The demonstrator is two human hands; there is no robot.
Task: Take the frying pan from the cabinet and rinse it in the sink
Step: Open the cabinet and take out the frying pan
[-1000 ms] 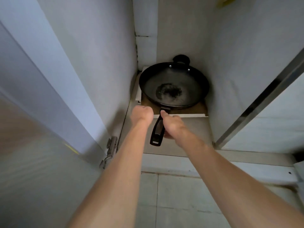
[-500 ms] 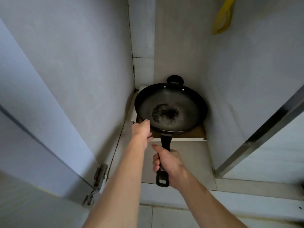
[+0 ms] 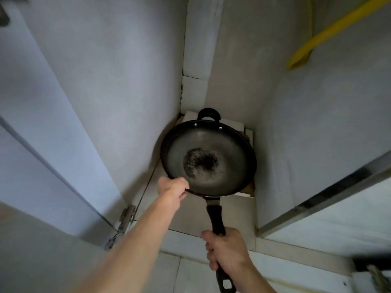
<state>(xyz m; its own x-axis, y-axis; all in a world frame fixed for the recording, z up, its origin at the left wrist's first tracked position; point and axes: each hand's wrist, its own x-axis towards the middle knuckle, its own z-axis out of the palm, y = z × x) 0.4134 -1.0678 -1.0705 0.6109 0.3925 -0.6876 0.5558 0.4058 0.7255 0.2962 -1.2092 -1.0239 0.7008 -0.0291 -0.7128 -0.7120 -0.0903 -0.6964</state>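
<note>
A black frying pan (image 3: pixel 224 149) with a dark burnt patch in its middle and a small loop handle at its far side is lifted off the cabinet floor (image 3: pixel 190 214). My right hand (image 3: pixel 227 251) is wrapped around its long black handle near the end. My left hand (image 3: pixel 172 190) pinches the pan's near-left rim. The pan tilts slightly toward me. No sink is in view.
The open cabinet door (image 3: pixel 42 144) with its hinge (image 3: pixel 124 218) stands at the left. A metal-edged door or frame (image 3: pixel 328 193) is at the right. A yellow object (image 3: pixel 317 37) hangs at the upper right. A white box (image 3: pixel 237 125) lies under the pan.
The pan has come up and toward me out of the cabinet. My right hand slid back along the handle, and my left hand took hold of the rim.
</note>
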